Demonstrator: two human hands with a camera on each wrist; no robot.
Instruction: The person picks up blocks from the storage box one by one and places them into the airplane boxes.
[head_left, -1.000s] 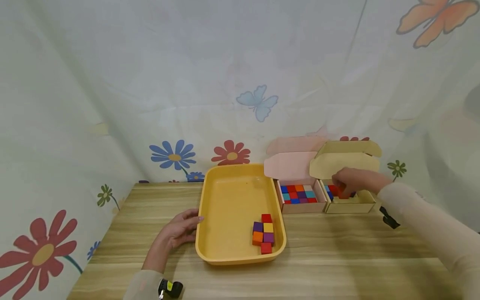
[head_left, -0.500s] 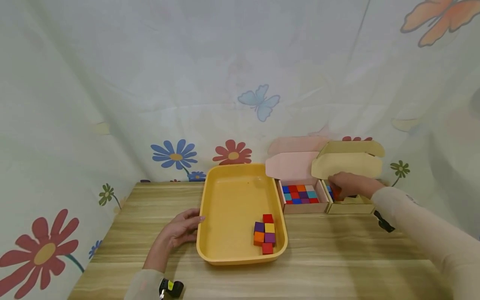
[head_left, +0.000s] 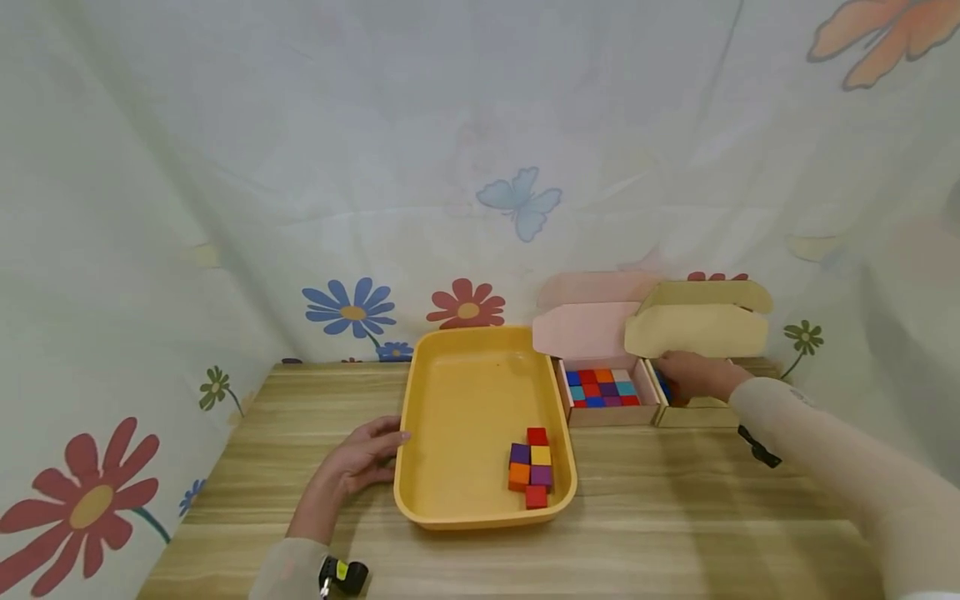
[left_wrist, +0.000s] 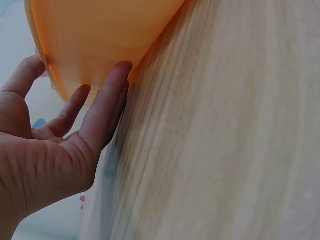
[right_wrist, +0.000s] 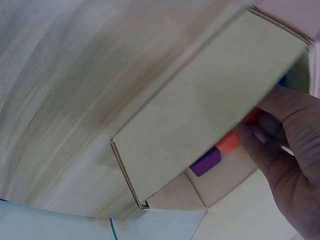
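At the left side of the yellow tray point(head_left: 457, 433), my left hand point(head_left: 363, 457) touches the rim with its thumb. In the left wrist view its fingers point(left_wrist: 107, 107) lie fairly straight against the tray's outer wall. My right hand point(head_left: 693, 375) reaches into the pale yellow box point(head_left: 705, 417). The right wrist view shows its thumb and finger pinching a red block point(right_wrist: 252, 116), partly hidden by the hand and box wall. An orange block point(right_wrist: 228, 143) and a purple block point(right_wrist: 206, 161) lie beside it. Blue shows near the box's left wall.
Several coloured blocks point(head_left: 540, 456) sit in the tray's right front part. A pink box point(head_left: 611, 417), lid raised, holds rows of blocks between tray and yellow box. All stand on a wood-grain table point(head_left: 637, 517) before a flower-printed curtain point(head_left: 337, 167).
My right hand has moved slightly left and lower inside the yellow box, and the red it held is now mostly hidden. The left hand stays at the tray. The view has shifted slightly.
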